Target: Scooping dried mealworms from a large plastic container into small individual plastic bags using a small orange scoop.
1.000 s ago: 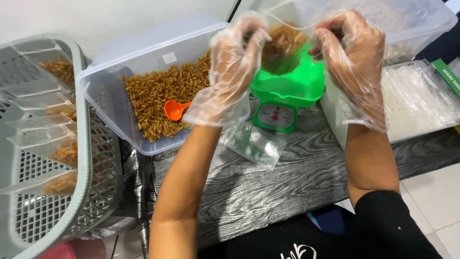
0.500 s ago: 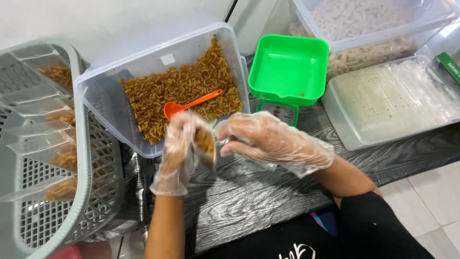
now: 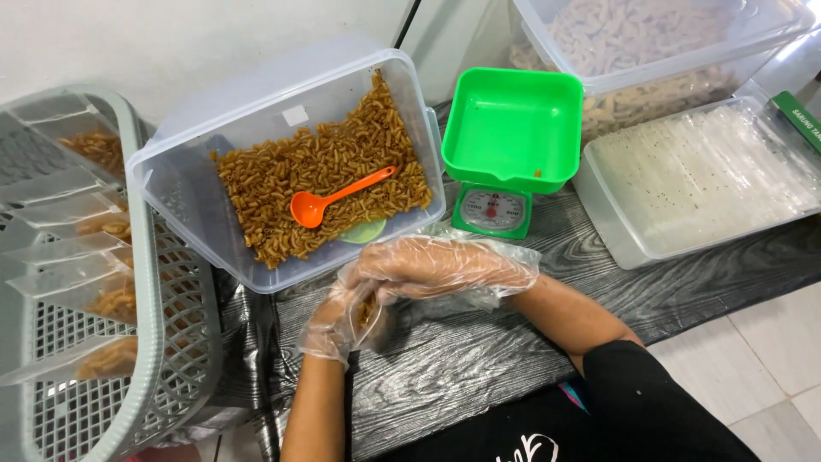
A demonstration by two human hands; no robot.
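From the head view, a green box (image 3: 800, 120) with pale lettering lies at the far right edge, beside a clear tub of flat clear bags (image 3: 701, 184). A small white label (image 3: 297, 115) sits on the wall of the clear bin (image 3: 171, 214) at centre left.

Both hands wear loose clear plastic gloves and meet over the dark wood-grain bench (image 3: 479, 359). The left hand (image 3: 338, 316) is curled around a small clear bag of brown snack pieces (image 3: 368, 310), holding it from below. The right hand (image 3: 440, 267) lies across the bag's top, fingers closed on it. The bag is mostly hidden between the two hands, just in front of the bin.

The bin holds brown curled snack pieces and an orange scoop (image 3: 329, 198) resting on them. Right of it stands a green kitchen scale (image 3: 505, 145) with an almost empty square pan. Behind, another clear tub (image 3: 650, 43) holds pale pieces. At left, a grey lattice basket (image 3: 162, 342) holds filled clear packets (image 3: 94, 291).
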